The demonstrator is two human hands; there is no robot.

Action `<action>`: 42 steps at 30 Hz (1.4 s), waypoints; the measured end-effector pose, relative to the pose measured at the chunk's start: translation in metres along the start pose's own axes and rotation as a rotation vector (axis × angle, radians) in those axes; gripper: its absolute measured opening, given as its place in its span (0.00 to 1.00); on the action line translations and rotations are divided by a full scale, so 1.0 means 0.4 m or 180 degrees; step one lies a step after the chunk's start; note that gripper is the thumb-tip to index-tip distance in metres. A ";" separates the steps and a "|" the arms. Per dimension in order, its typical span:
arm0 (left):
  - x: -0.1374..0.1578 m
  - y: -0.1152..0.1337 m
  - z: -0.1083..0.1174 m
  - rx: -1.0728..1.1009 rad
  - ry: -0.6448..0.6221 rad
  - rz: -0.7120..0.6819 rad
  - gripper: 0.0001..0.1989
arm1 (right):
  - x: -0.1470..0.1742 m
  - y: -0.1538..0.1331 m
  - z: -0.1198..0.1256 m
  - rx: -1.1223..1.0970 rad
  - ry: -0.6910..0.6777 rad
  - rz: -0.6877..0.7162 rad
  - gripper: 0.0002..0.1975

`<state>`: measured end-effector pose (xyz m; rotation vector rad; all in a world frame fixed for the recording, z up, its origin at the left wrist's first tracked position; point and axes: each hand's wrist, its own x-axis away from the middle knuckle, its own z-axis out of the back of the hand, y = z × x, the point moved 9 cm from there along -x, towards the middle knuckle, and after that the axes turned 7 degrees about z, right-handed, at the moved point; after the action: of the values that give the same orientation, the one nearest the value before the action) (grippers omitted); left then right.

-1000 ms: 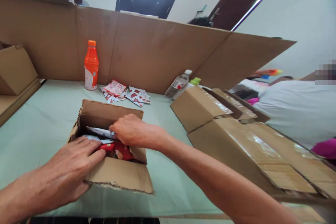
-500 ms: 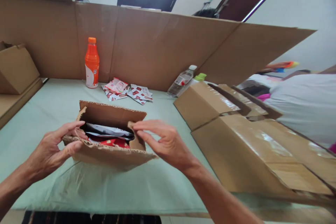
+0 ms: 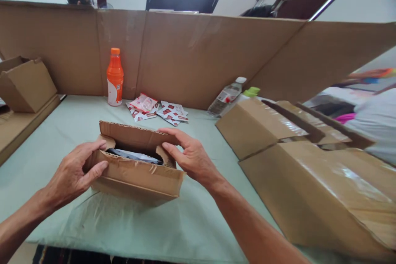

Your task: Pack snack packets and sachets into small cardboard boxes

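Note:
A small cardboard box [image 3: 136, 187] stands on the green cloth in front of me. Its back flap [image 3: 130, 138] is upright, its side flaps are folded inward, and the front flap leans toward me. White and dark packets [image 3: 136, 156] show in the opening; their lower parts are hidden. My left hand [image 3: 76, 167] grips the box's left end, thumb on the front flap and fingers by the left side flap. At the other end, my right hand [image 3: 192, 154] holds the right corner, with its index finger along the back flap and its thumb at the right side flap [image 3: 167, 156].
Behind the box are an orange bottle [image 3: 115, 77], several snack packets [image 3: 172, 111] and a leaning clear bottle [image 3: 227, 97]. Large cardboard boxes [image 3: 278, 185] stand at the right, another box [image 3: 29, 84] at the left. A cardboard wall [image 3: 198, 55] closes the far side.
The front flap has swung down toward me and the side flaps have folded further in, covering the red packet. My right hand's index finger has moved onto the back flap. The view has shifted slightly.

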<state>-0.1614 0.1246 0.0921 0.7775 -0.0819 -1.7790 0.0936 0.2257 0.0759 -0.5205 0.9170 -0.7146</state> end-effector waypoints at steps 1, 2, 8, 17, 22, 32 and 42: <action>-0.002 -0.003 0.002 -0.0022 0.0078 0.0017 0.19 | 0.005 0.001 0.005 -0.0094 -0.0025 -0.0074 0.16; -0.003 -0.004 0.003 -0.0067 0.0177 0.0021 0.19 | 0.013 -0.001 0.008 -0.0185 -0.0069 -0.0120 0.16; 0.007 -0.001 -0.001 -0.0357 0.0640 -0.0081 0.17 | 0.141 -0.089 -0.032 0.0405 -0.0718 0.1002 0.30; 0.018 -0.047 -0.029 0.0210 -0.0037 -0.0307 0.18 | 0.180 -0.094 -0.079 0.1386 -0.0979 0.1511 0.35; 0.060 -0.109 -0.019 0.0186 -0.0371 -0.0148 0.25 | 0.153 -0.076 -0.096 0.1177 -0.0890 0.1546 0.37; -0.104 0.000 -0.183 0.0309 -0.0211 -0.0496 0.25 | 0.224 -0.027 0.072 0.1797 -0.0122 0.1313 0.29; -0.092 -0.039 -0.502 -0.0027 -0.1015 -0.0345 0.30 | 0.243 0.203 0.346 0.3829 0.0279 -0.1022 0.22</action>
<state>-0.0606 0.2266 -0.0541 0.4942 -0.2475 -1.9935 0.2780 0.2215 0.0412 0.4527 0.3447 -1.4199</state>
